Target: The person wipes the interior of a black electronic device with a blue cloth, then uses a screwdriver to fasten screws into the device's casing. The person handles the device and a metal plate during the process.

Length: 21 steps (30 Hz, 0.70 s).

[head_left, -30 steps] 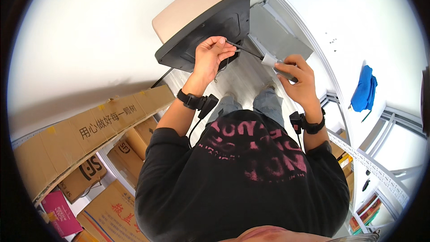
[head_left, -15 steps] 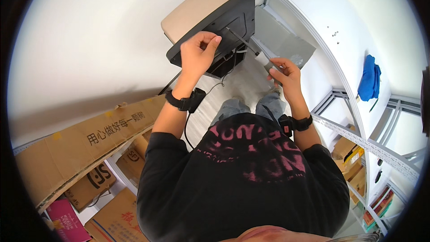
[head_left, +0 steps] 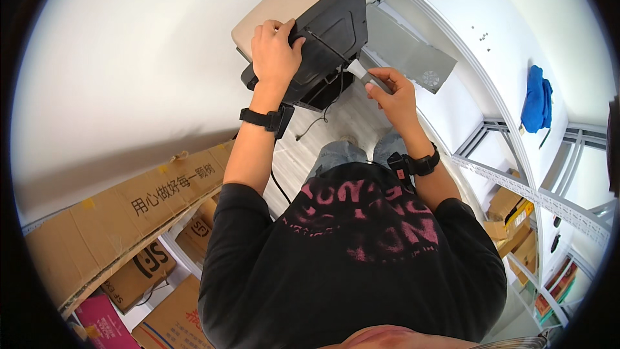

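Observation:
A screwdriver [head_left: 376, 80] with a grey and whitish handle and a long dark shaft is in my right hand [head_left: 395, 95], its fingers closed round the handle. The shaft slants up and left, its tip at the face of a black plastic panel [head_left: 342, 26]. Whether the tip sits in a screw is too small to tell. My left hand [head_left: 276, 55] grips the panel's left edge, fingers curled over it and thumb on the face. Behind the panel is a beige padded block [head_left: 278, 3], tilted against the wall. A black cable [head_left: 326, 106] hangs below the panel.
Several tiny screws [head_left: 481, 37] lie on the white shelf [head_left: 452, 10] at right, near a blue cloth [head_left: 535, 100]. A grey metal plate [head_left: 407, 48] with a round vent pattern leans beyond my right hand. Cardboard boxes [head_left: 123, 220] fill the shelf at left.
My left hand has moved up and taken hold of the panel's edge. The right hand has moved up and left with the screwdriver.

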Tool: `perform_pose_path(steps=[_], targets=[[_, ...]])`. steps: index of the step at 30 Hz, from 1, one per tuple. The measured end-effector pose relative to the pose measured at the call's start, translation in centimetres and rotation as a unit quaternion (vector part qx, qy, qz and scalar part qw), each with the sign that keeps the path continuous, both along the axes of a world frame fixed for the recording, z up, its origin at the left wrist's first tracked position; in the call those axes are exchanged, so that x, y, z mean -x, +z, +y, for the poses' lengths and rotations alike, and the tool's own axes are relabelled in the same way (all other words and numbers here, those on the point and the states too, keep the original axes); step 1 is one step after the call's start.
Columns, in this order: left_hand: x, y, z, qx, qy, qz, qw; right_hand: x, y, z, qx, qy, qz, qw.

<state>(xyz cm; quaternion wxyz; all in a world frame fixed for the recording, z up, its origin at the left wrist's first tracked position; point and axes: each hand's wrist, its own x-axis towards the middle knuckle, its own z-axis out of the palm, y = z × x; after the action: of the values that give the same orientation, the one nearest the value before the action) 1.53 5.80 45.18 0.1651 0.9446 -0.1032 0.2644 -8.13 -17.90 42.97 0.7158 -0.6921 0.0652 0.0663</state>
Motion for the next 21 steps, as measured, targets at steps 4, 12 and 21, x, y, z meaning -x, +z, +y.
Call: perform_pose_path(steps=[4,12,21], targets=[[0.1,0.0,-0.1,0.010,0.002,0.005,1.000,0.0,0.2,0.1,0.014,-0.014,-0.032,0.999],[0.4,0.5,-0.7,0.010,0.024,-0.005,1.000,-0.2,1.4,0.5,0.025,-0.001,0.000,1.000],[0.5,0.2,-0.7,0.024,0.028,-0.001,0.999,-0.8,1.0,0.6,0.149,0.006,-0.120,0.982]])
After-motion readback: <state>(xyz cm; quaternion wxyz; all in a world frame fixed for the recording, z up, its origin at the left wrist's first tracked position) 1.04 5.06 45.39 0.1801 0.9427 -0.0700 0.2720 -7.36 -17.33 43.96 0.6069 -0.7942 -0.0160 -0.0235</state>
